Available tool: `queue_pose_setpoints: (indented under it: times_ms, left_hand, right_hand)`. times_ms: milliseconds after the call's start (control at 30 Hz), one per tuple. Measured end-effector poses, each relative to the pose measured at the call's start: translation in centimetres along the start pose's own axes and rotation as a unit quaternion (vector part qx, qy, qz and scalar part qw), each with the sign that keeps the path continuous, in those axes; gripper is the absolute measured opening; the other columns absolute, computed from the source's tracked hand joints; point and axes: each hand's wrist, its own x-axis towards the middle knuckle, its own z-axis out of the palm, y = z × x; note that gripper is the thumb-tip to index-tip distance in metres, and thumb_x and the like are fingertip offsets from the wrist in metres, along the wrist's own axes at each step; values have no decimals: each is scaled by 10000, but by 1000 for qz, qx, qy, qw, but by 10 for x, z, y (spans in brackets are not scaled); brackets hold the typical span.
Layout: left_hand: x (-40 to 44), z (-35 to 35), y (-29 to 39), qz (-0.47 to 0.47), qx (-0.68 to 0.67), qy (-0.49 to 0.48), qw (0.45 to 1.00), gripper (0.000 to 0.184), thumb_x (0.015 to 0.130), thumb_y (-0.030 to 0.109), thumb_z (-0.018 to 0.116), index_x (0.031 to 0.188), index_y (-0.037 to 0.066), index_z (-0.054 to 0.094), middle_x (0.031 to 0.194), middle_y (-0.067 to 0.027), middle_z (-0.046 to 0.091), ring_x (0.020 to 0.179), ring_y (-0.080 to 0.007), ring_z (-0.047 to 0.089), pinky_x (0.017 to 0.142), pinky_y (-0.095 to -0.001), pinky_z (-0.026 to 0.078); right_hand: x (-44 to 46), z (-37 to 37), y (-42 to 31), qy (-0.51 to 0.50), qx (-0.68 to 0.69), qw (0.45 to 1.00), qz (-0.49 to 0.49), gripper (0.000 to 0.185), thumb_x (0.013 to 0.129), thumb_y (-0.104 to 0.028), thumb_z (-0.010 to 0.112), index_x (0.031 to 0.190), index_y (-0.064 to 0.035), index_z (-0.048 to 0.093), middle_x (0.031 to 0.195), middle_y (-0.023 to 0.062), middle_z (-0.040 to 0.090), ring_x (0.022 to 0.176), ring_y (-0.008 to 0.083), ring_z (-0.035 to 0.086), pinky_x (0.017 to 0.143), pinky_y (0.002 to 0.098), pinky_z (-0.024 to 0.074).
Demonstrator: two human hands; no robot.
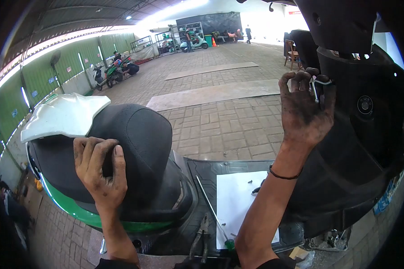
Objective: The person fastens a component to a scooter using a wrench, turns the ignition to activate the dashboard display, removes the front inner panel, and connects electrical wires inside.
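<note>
My left hand (102, 168) is over the black scooter seat (141, 130), its fingers curled; whether anything is between them cannot be made out. A white body panel (65, 117) lies on the seat just beyond it. My right hand (307, 105), raised palm up beside the black front cover (359, 130), has its fingers bent near a small metal hook (317, 92) on that cover. On the footboard (242, 167) rests a white sheet (238, 197) with small dark screws, partly behind my right forearm. A long screwdriver (211, 201) and pliers (201, 237) lie at its left.
A metal tray (334, 240) with small parts stands on the ground at the lower right. Flat boards (211, 95) lie on the paving ahead. Farther off, a person crouches by a motorcycle (113, 74), and shelves (166, 42) and a light scooter (195, 43) stand at the back.
</note>
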Motion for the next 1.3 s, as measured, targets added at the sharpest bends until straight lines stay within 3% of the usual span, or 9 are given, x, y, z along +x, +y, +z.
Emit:
queue_pose_setpoints:
  times_ms: [700,800,900,967,1100,1200,1233,1267,1300]
  left_hand:
    - [0,0,0,-5,-1,-4,1000,92,826,-28,692,915,-7,689,862,-119,637,867,-300,554,794,-414,450]
    - [0,0,1,-3,1,-1,1000,91,827,-27,692,916,-8,690,862,-120,636,868,-298,553,792,-415,449]
    - [0,0,1,-3,1,0,1000,90,828,-28,690,916,-10,690,862,-120,635,869,-297,553,791,-415,448]
    - [0,0,2,-5,-2,0,1000,89,828,-30,689,915,-11,691,862,-120,635,869,-297,554,792,-415,448]
    - [0,0,2,-5,1,-3,1000,88,827,-34,685,911,-12,691,863,-123,637,862,-299,554,795,-414,449]
    - [0,-1,2,-4,-1,-1,1000,87,828,-33,683,913,-13,692,860,-126,638,859,-301,555,796,-415,451]
    - [0,0,2,-5,-5,-1,1000,87,829,-32,683,914,-14,693,858,-126,638,858,-302,555,796,-415,452]
    - [-1,1,2,-5,-6,-1,1000,87,829,-32,683,914,-14,693,858,-126,638,858,-302,555,796,-415,452]
    - [0,1,1,-2,-5,2,1000,87,830,-31,682,914,-13,693,857,-126,638,857,-302,555,795,-415,452]
  right_hand:
    - [0,1,2,-22,-33,999,-6,225,1078,-289,607,1014,-97,703,1095,70,688,1026,187,636,1038,479,445]
    - [-4,3,7,30,-40,998,-27,233,1069,-313,630,1023,-98,709,1089,68,688,1030,184,633,1029,473,452]
    - [-7,3,11,36,-51,997,-53,239,1057,-336,656,1047,-103,707,1080,61,687,1028,181,635,1012,460,457]
    - [-15,13,21,125,-167,963,-171,246,1053,-319,667,1108,-82,703,1083,73,685,1012,188,641,1025,455,490]
    - [-20,21,41,204,-246,916,-241,270,1060,-274,656,1174,-30,677,1101,92,682,1019,198,658,1054,449,534]
    - [-18,14,33,173,-233,925,-244,254,1084,-181,598,1220,27,651,1088,126,694,1001,214,681,1073,443,564]
    - [-14,2,22,104,-83,980,-148,243,1091,-152,573,1231,34,644,1070,135,700,982,213,690,1070,438,569]
    - [-12,-7,14,31,69,996,-46,235,1098,-122,547,1242,42,636,1052,144,707,963,213,699,1067,432,573]
    - [-10,-16,9,31,68,996,-47,235,1098,-122,547,1242,42,636,1052,144,707,963,213,699,1067,432,573]
